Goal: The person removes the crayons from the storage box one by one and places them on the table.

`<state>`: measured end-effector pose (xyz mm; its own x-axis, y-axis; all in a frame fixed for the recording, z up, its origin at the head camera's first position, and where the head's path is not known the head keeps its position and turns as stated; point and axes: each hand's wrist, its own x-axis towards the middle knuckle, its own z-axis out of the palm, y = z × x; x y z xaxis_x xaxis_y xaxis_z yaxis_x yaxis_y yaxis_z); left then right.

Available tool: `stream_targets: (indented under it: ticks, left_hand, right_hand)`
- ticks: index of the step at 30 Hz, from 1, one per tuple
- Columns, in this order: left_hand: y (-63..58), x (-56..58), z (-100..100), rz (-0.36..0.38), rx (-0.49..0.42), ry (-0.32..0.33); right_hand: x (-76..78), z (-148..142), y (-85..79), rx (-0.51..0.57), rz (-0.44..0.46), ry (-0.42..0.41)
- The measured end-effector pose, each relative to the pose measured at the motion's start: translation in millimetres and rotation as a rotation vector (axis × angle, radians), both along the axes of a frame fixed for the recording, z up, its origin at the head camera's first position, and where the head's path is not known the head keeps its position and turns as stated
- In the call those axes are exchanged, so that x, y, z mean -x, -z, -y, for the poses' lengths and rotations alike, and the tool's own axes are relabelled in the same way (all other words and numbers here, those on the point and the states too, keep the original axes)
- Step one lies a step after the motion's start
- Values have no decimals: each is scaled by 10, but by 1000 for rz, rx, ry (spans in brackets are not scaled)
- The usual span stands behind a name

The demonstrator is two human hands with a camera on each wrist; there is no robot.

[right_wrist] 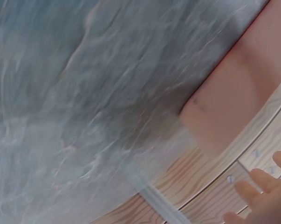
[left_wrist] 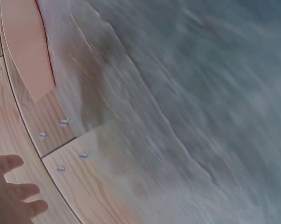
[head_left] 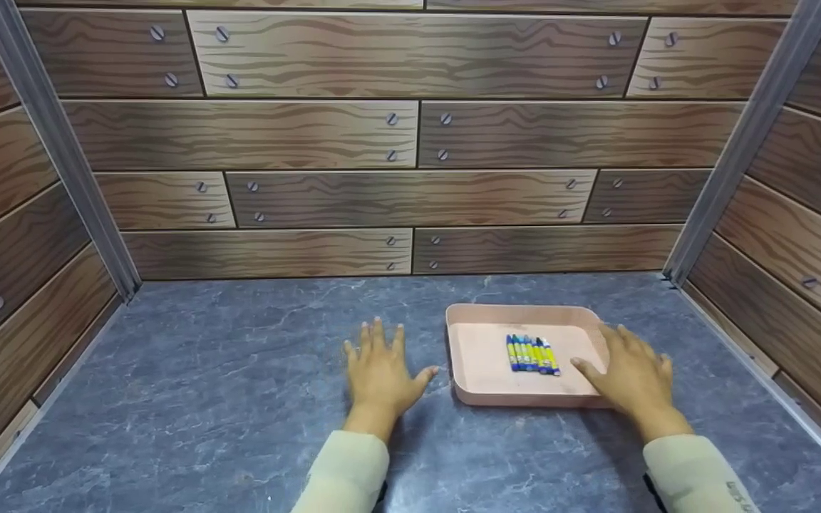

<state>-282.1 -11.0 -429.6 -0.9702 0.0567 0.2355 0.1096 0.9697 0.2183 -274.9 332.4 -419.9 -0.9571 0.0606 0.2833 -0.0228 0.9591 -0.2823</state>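
A shallow pink tray (head_left: 482,377) sits right of centre on the table, with several crayons (head_left: 532,355) in blue and yellow wrappers lying side by side in it. My left hand (head_left: 382,374), fingers spread, is over the table to the left of the tray and holds nothing. At the tray's right end, my right hand (head_left: 631,374) hides part of the rim, its fingers extended and thumb apart; whether it touches the tray I cannot tell. Both wrist views show the tray's outer side wall (left_wrist: 26,46) and the fingers of each hand (right_wrist: 259,186).
The table (head_left: 204,377) has a dark blue-grey marbled surface. Wood-plank patterned panels (head_left: 325,199) enclose it at the back and on both sides. Grey metal posts (head_left: 727,164) stand at the two back corners.
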Motion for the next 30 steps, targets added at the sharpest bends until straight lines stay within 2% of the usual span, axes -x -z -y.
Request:
stream_targets:
  ticks: [11, 20, 25, 30]
  left_hand:
    - [30, 50, -295, 13, -1, 33]
    - [61, 64, -520, 38, 53, 27]
    - [119, 51, -606, 27, 95, 30]
    - [149, 48, -645, 25, 93, 29]
  right_hand:
    - [54, -233, 110, -13, 65, 32]
    - [52, -363, 166, 13, 116, 58]
    - [56, -399, 178, 19, 132, 71]
    - [77, -445, 162, -3, 170, 68]
